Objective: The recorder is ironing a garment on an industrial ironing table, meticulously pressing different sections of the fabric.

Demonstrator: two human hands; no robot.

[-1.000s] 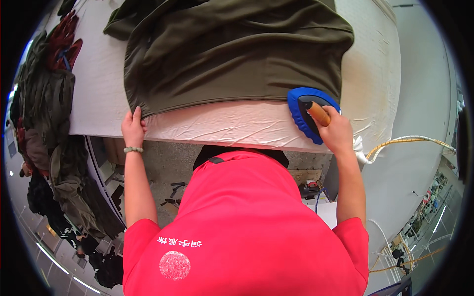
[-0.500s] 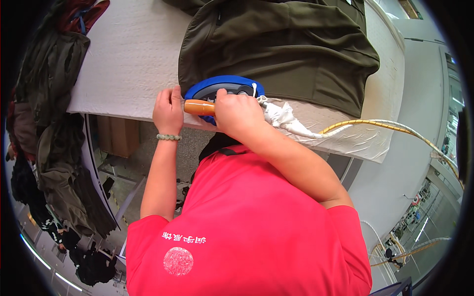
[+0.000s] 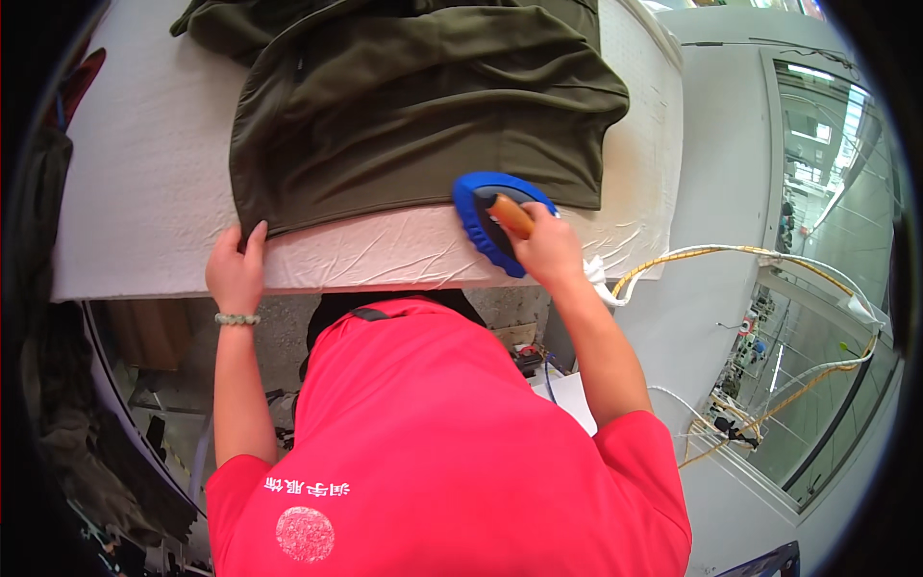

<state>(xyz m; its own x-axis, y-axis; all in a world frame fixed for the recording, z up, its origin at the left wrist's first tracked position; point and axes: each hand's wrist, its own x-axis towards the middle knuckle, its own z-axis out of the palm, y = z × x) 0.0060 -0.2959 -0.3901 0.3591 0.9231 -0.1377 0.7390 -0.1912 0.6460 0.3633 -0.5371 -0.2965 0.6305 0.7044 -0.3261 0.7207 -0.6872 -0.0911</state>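
Observation:
An olive-green garment lies spread over the white padded ironing table, its hem running along the near side. My left hand is at the hem's near left corner, thumb and fingers closed on the cloth edge. Toward the right end of the hem, my right hand grips the orange-brown handle of a steam iron. A blue cover wraps the iron's base. The iron stands partly on the table and touches or overlaps the hem; its underside is hidden.
The white table ends in an edge close before my body. A yellow-and-white hose loops from the iron toward the right. Dark garments hang at the left. A grey wall panel with windows stands at the right.
The iron in my right hand has moved right along the hem, away from my left hand. My left hand has come to the garment's corner. The view has shifted.

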